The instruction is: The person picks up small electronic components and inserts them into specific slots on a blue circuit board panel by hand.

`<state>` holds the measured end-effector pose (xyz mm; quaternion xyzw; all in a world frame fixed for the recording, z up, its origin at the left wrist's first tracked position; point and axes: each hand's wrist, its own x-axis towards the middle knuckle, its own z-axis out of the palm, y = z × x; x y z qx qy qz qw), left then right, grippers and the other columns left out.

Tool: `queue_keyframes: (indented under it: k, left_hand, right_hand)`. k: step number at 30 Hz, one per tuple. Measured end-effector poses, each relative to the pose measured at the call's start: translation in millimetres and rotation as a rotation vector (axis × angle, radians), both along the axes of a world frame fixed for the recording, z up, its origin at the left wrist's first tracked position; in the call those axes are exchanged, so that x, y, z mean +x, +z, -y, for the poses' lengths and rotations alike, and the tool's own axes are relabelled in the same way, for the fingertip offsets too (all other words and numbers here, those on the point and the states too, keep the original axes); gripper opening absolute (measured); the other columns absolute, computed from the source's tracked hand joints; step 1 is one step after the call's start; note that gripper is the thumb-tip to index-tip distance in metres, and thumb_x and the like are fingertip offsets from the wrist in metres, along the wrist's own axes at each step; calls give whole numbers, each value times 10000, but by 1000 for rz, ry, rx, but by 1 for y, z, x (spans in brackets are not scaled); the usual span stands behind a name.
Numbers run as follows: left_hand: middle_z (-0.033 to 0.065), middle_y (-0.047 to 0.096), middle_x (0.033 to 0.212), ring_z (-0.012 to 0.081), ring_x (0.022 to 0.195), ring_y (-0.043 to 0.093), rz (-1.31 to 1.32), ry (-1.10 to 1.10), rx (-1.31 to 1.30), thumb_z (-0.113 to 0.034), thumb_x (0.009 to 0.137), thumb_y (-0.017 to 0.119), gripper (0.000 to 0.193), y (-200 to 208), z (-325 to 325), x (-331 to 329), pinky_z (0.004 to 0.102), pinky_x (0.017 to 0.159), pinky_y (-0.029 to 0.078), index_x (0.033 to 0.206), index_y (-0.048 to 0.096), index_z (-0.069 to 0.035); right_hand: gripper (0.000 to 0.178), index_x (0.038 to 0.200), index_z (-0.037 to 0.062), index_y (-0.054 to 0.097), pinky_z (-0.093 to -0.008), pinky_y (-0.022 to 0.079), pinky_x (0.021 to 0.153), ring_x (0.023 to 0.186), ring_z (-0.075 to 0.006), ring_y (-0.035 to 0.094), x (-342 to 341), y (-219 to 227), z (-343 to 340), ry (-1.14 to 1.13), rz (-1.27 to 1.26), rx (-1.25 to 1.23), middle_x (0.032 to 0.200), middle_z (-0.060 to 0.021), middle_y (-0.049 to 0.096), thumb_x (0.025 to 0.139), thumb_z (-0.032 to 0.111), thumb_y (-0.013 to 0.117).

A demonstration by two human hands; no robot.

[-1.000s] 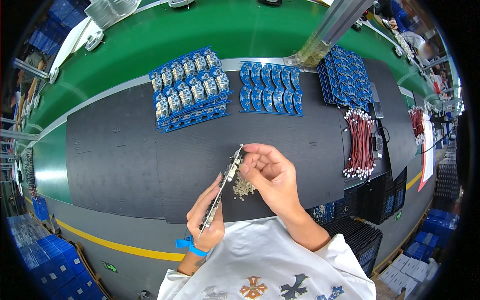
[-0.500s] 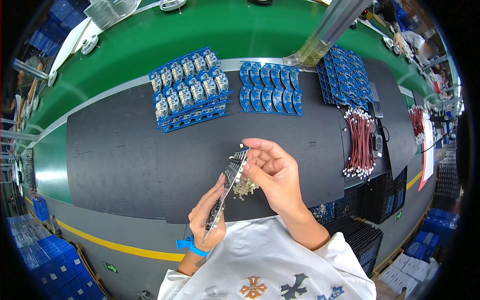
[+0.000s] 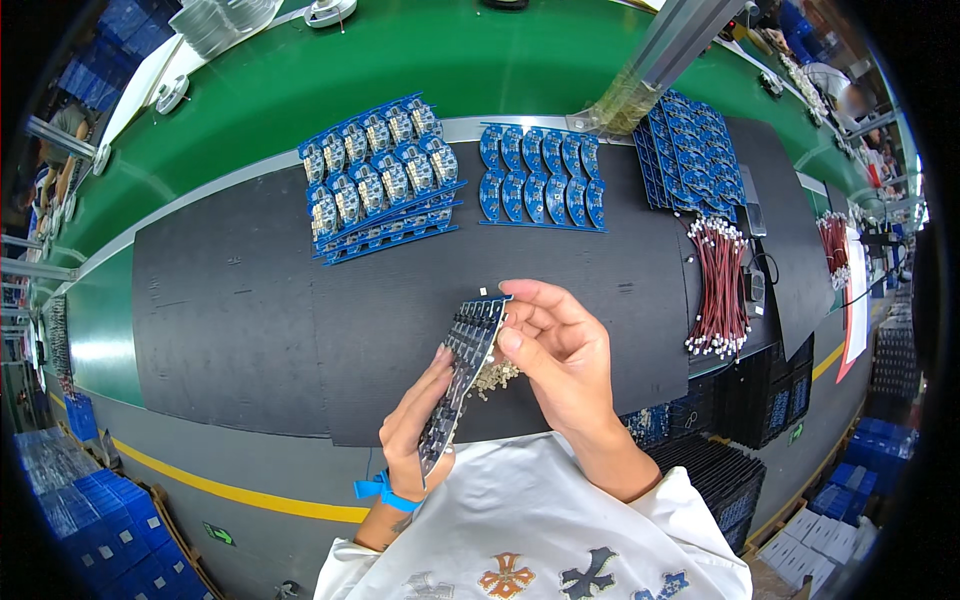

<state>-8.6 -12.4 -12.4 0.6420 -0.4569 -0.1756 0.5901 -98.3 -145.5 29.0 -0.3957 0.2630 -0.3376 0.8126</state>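
Observation:
A circuit board panel (image 3: 467, 355) is held up on a steep tilt above the bench, its face with rows of dark parts turned toward the left. My left hand (image 3: 413, 425), with a blue band at the wrist, grips its lower part. At the upper right edge, my right hand (image 3: 556, 350) is closed, thumb and index finger touching the panel; its other fingers curl behind. Small pale connectors (image 3: 492, 378) lie in a pile on the bench, partly hidden by the panel and my right hand. One white connector (image 3: 483, 291) lies just beyond the panel's top.
On the black mat (image 3: 230, 300) stand a stack of populated blue board panels (image 3: 375, 185), a single blue panel (image 3: 540, 178) and another blue stack (image 3: 690, 155). A bundle of red wires (image 3: 718, 285) lies at right. Behind runs a green conveyor (image 3: 450, 65), with a metal post (image 3: 665, 65) beside it.
The panel has swung so more of its dark-part face shows, its top shifting slightly right. My right hand moved a little right with it. White items on the conveyor slid slightly left.

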Motion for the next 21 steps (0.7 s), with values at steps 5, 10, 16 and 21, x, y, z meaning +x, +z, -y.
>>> queue_keyframes:
  k: [5, 10, 16, 21]
  left_hand:
    - [264, 512, 1154, 375, 1120, 476, 23, -7, 8, 153, 623, 474, 485, 0, 0, 1, 398, 938, 381, 1101, 515, 83]
    - [263, 512, 1155, 376, 1124, 471, -9, -23, 23, 146, 628, 486, 481, 3, 0, 3, 404, 944, 374, 1104, 515, 83]
    - [262, 512, 1155, 378, 1127, 467, -9, -61, 13, 128, 639, 515, 447, 2, 1, 3, 404, 945, 372, 1084, 529, 88]
    - [265, 550, 1087, 358, 1050, 534, 43, 32, 30, 137, 752, 479, 290, 9, 5, 1, 377, 900, 419, 1029, 546, 84]
  right_hand:
    - [345, 1125, -45, 465, -202, 467, 666, 753, -94, 564, -3, -1, 3, 69, 3, -20, 859, -62, 574, 805, -15, 589]
    - [336, 1119, -46, 470, -210, 473, 664, 747, -104, 570, -2, -4, 4, 36, 8, -12, 851, -62, 575, 807, -11, 589]
    - [305, 1092, -46, 493, -219, 486, 684, 761, -121, 588, -4, -2, 7, 28, 28, 36, 858, -69, 585, 805, -9, 591]
    - [282, 1072, -48, 507, -219, 486, 681, 744, -116, 586, -7, 1, 9, 47, -73, -13, 859, -69, 585, 806, -7, 591]
